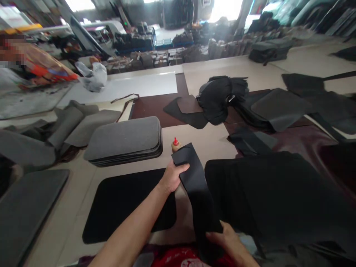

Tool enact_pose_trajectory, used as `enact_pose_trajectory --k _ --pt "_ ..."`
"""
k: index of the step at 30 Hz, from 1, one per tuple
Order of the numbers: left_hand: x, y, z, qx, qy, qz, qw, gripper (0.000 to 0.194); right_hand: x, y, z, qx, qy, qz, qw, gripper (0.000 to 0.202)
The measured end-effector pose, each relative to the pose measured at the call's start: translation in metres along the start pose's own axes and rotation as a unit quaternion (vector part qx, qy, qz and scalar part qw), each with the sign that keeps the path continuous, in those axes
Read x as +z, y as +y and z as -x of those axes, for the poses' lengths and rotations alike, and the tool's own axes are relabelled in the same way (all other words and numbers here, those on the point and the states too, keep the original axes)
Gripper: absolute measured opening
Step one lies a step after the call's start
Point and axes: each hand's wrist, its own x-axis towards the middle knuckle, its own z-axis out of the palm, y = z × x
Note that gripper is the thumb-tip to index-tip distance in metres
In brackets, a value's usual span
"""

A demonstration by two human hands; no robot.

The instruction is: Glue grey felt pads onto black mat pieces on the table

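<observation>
A long black strip of sheet material (197,181), perhaps leather, runs between my two hands. My left hand (172,174) pinches its far end, thumb on top. Lower down, close to my body, my right hand (222,235) grips the near end. Just beyond the strip's far end stands a bottle with a red tip (175,144), partly hidden by the strip. Below my left forearm a black rounded panel (119,200) lies flat on the table. A neat stack of grey rounded panels (125,139) sits behind it.
Large black sheets (278,196) lie at the right. A bundled black piece (217,96) rests farther back, near dark sheets (280,105). Grey scraps (66,126) and a grey panel (30,211) are at the left. A person in orange (41,65) is at the far left, by a plastic bag (94,76).
</observation>
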Motion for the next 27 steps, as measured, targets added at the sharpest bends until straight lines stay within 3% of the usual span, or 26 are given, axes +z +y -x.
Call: enact_pose_trajectory --k 3,7,10,14,19,22,27 --pt "-0.010 0.005 0.003 0.023 0.034 0.015 0.999 0.052 -0.019 -0.034 0.010 -0.033 -0.032 0.042 0.998 0.031" --pt "-0.042 0.010 0.011 0.037 0.113 0.036 0.992 0.045 -0.053 -0.077 0.024 -0.055 -0.027 0.093 0.994 0.031" --pt "-0.069 0.008 0.020 0.016 0.170 0.039 0.985 0.041 -0.077 -0.098 0.025 -0.053 -0.016 0.134 0.989 0.032" --pt "-0.098 -0.003 0.041 -0.034 0.233 0.024 0.972 0.035 -0.099 -0.123 0.015 -0.100 0.008 0.190 0.977 0.032" --pt "-0.117 -0.012 0.077 -0.084 0.275 0.003 0.958 0.040 -0.108 -0.153 -0.001 -0.121 0.030 0.174 0.977 0.047" --pt "-0.124 -0.016 0.097 -0.099 0.259 -0.012 0.961 0.052 -0.105 -0.162 -0.006 -0.125 0.039 0.150 0.980 0.054" --pt "-0.129 -0.027 0.119 -0.104 0.227 -0.032 0.968 0.054 -0.096 -0.167 -0.012 -0.151 0.070 0.154 0.974 0.054"
